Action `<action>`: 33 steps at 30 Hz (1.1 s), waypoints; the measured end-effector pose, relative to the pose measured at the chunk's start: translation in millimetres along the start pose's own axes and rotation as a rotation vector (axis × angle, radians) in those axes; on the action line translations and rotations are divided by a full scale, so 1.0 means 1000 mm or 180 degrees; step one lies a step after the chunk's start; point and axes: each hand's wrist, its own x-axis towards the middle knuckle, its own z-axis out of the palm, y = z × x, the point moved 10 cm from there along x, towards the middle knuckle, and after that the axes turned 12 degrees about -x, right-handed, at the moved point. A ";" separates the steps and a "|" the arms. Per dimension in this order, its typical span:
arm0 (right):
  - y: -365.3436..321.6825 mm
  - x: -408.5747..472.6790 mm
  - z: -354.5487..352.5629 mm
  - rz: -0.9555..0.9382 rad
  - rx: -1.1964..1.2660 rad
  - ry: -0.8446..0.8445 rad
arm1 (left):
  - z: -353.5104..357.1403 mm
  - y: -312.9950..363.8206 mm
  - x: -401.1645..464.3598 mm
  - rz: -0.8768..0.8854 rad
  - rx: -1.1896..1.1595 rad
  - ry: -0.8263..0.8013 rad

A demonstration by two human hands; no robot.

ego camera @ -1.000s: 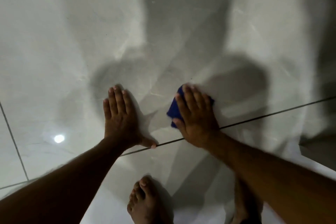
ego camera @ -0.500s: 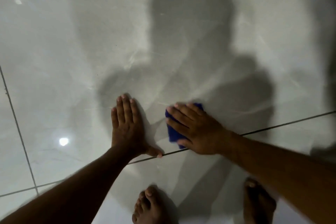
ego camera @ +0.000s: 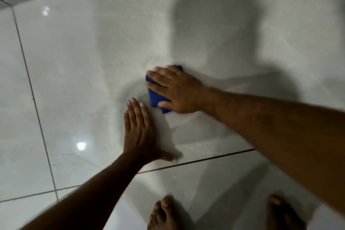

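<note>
Head view: right hand (ego camera: 179, 90) lies flat on a blue cloth (ego camera: 155, 100), fingers straight and slightly spread, thumb along the cloth's lower edge, pressing it against the glossy pale tile (ego camera: 74, 73) without curling round it. The cloth sits well above the dark grout line (ego camera: 205, 158) that crosses the tile, with only its left and lower edges showing past the hand. Left hand (ego camera: 140, 130) is flat on the bare tile between the cloth and the grout line, fingers straight and together, holding nothing. Its fingertips are just beside the cloth and its thumb is stretched out close above the grout line. Below the grout line, two bare feet (ego camera: 164, 213) show at the bottom edge. Far above it falls the person's shadow (ego camera: 214, 24).
</note>
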 end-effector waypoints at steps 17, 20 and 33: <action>0.091 -0.169 0.024 0.1206 0.0012 -0.0038 | 0.006 -0.009 0.025 0.0091 0.0132 -0.0184; 0.150 -0.280 0.023 0.3983 -0.0228 -0.0092 | 0.005 -0.008 0.025 0.0091 0.0134 -0.0130; 0.072 -0.166 0.024 0.0764 -0.0069 -0.0119 | 0.003 -0.010 0.023 0.0135 0.0188 -0.0012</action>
